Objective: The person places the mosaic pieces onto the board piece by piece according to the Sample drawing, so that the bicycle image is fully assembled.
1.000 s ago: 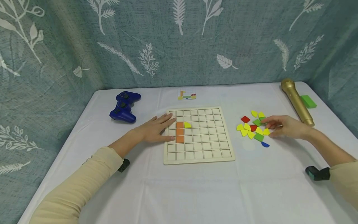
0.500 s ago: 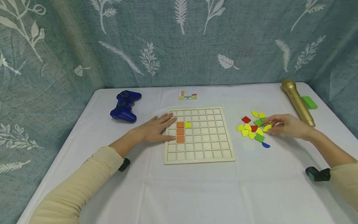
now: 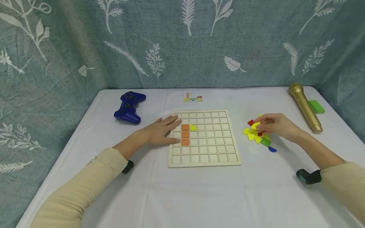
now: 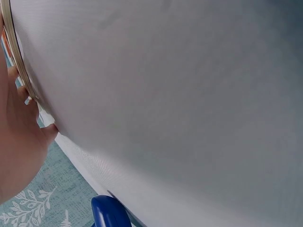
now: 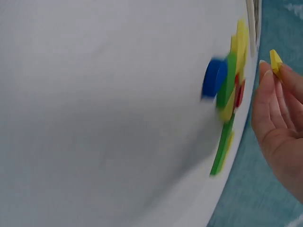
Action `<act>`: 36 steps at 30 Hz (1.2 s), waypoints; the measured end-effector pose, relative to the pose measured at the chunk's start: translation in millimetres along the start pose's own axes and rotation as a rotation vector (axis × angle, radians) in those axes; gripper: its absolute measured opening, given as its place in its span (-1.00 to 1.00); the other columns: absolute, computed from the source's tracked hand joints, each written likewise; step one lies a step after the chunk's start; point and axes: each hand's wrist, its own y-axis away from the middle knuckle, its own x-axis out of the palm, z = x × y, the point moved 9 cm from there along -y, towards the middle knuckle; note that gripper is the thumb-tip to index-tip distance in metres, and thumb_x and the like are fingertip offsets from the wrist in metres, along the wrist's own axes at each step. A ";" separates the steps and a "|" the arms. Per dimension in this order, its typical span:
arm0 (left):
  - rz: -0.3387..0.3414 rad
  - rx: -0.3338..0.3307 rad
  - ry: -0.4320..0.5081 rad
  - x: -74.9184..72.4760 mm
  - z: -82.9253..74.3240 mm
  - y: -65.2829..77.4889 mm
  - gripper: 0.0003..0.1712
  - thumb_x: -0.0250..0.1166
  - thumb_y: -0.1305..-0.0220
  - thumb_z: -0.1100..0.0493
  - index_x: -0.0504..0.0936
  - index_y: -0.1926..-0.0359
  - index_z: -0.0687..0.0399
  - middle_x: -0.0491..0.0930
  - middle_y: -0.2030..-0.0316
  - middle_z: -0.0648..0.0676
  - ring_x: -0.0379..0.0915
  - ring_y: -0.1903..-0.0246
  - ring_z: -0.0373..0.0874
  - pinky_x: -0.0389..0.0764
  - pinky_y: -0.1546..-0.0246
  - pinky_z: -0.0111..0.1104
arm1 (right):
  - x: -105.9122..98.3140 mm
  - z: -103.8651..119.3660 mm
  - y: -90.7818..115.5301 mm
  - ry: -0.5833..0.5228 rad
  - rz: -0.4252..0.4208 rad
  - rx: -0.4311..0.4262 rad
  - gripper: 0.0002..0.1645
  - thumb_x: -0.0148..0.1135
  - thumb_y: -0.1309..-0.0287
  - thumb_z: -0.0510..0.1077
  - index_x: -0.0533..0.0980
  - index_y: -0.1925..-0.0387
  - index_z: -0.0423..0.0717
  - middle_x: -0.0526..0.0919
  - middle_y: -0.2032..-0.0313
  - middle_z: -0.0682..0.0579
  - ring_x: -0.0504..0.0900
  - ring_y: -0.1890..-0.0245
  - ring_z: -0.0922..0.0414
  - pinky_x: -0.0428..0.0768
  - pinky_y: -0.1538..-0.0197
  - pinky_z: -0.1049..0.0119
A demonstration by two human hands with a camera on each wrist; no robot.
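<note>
My left hand (image 3: 161,131) rests with spread fingers on the left edge of a pale wooden grid board (image 3: 205,161). In the board's cells lie a column of orange squares (image 3: 185,134) and, beside the top one, a yellow quarter-circle tile (image 3: 193,127). My right hand (image 3: 275,125) pinches another yellow quarter-circle tile (image 5: 275,61) between thumb and fingertips, raised over the loose pile. That pile holds several yellow tiles (image 3: 251,137), a green square tile (image 3: 265,142), a red tile (image 3: 251,122) and a blue half-round tile (image 3: 272,149); the hand hides part of it.
A small card (image 3: 192,96) with a coloured grid pattern lies behind the board. At the back left sits a blue game controller (image 3: 129,107). A gold microphone (image 3: 305,107) and a green block (image 3: 316,107) lie at the back right, before a patterned curtain (image 3: 199,57).
My right hand has picked the yellow quarter-circle tile up from the pile's right side and carried it left over the other tiles. My left hand stays on the board's edge.
</note>
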 end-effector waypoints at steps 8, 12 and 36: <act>0.014 -0.005 -0.018 0.3 -0.6 -2.6 0.04 -0.09 -0.23 -0.51 -0.25 -0.52 -0.15 -0.37 -0.48 0.01 -0.51 -0.44 -0.08 -0.31 -0.37 -0.02 | 48.1 35.7 -11.9 -0.142 0.144 -0.027 -0.59 0.27 -0.23 -0.20 0.50 -0.06 -0.32 0.59 0.27 -0.11 0.65 0.24 0.06 0.63 0.19 0.29; 0.019 0.000 -0.019 0.2 -1.8 -3.6 0.04 -0.08 -0.24 -0.50 -0.25 -0.52 -0.15 -0.37 -0.48 0.02 -0.51 -0.44 -0.07 -0.31 -0.37 -0.01 | 72.5 52.3 -18.0 -0.180 0.222 -0.068 -0.60 0.25 -0.23 -0.25 0.49 -0.06 -0.36 0.63 0.25 -0.08 0.66 0.19 0.05 0.62 0.11 0.23; 0.005 -0.009 -0.014 1.1 1.2 -1.4 0.02 -0.04 -0.27 -0.46 -0.20 -0.52 -0.10 -0.34 -0.49 0.04 -0.46 -0.44 -0.04 -0.27 -0.36 0.01 | 187.4 135.4 -30.6 -0.210 0.389 -0.115 -0.77 0.31 -0.14 -0.32 0.62 0.13 -0.27 0.67 0.42 -0.05 0.69 0.40 0.07 0.66 0.26 0.26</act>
